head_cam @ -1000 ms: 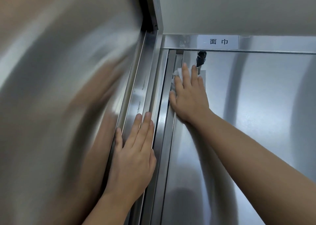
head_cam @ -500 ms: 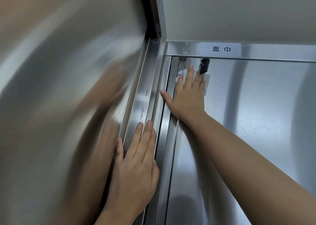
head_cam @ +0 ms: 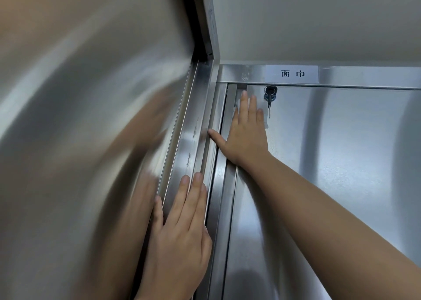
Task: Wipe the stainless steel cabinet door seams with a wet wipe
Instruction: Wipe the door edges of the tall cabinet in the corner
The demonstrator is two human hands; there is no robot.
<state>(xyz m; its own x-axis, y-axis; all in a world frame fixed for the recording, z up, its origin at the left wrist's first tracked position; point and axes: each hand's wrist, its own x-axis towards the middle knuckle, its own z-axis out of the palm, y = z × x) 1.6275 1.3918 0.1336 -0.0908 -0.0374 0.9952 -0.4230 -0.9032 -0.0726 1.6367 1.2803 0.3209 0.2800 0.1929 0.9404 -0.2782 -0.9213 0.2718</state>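
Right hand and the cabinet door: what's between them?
The wet wipe, pressed flat under the right hand against the cabinet door near its top left corner; white edges peek out around the hand, head view.

I seem to be in an institutional storeroom: a stainless steel cabinet door (head_cam: 341, 163), a key (head_cam: 269, 99) in its lock, a label (head_cam: 292, 73) reading 面巾.

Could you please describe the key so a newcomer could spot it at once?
Find the white label on the frame above the right cabinet door. Just below its left end a key hangs at the door's top edge, beside the right hand. It is the only small dark thing on the steel.
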